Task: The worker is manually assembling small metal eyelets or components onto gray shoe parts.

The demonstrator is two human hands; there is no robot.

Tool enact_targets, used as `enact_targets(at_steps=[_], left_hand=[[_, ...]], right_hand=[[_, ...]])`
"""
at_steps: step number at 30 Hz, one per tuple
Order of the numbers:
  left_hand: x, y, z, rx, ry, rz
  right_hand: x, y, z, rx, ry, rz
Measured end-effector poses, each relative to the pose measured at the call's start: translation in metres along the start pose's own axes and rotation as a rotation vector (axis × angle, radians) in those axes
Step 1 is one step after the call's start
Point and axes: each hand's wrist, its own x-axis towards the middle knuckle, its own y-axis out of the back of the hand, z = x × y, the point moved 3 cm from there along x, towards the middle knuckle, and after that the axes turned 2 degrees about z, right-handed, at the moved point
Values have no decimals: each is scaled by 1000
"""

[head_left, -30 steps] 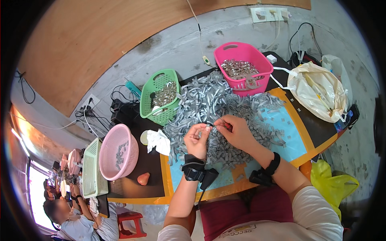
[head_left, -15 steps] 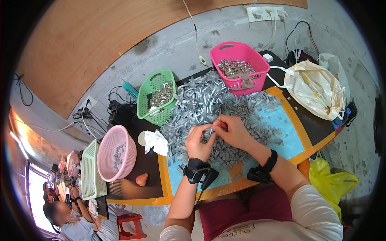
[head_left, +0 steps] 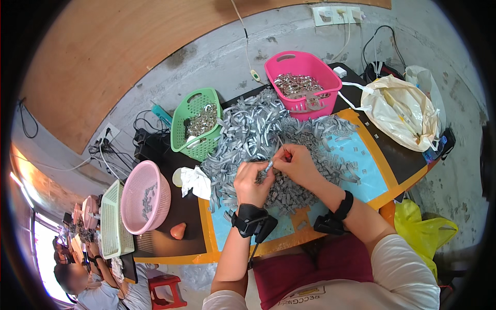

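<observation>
- Small grey strip [head_left: 269, 166]: held up between the two hands, over the front of a heap on the table.
- Left hand [head_left: 251, 183]: thumb and fingers pinched around the strip.
- Right hand [head_left: 298, 166]: fingers curled around a red-handled tool [head_left: 288, 154] with a thin metal shaft pointing up and away; its fingertips meet the left hand's beside the strip.
- Just beyond and beneath the hands: short folded grey pieces [head_left: 295, 195] on a blue sheet [head_left: 370, 181] edged with orange tape.
- To the left: a reddish, rounded object [head_left: 178, 231], a crumpled white tissue [head_left: 196, 183] and a round pink basket [head_left: 163, 206] holding a few grey pieces.
- Farther back: longer shiny grey strips [head_left: 250, 121], piled high.
- Behind the pile: a green basket [head_left: 205, 151] at left and a bright pink basket [head_left: 326, 109] at right, both holding silvery metal parts.
- Far right: an open cream plastic bag [head_left: 395, 121].
</observation>
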Motion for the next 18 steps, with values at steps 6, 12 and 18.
enact_targets(at_steps=[6, 12, 18], left_hand=[[0, 12, -16, 11, 252, 58], [-8, -7, -20, -320, 401, -92], [-7, -8, -38, -1032, 695, 14]], right_hand=[[14, 38, -4, 180, -195, 189], [7, 6, -14, -23, 239, -225], [7, 13, -8, 50, -220, -305]])
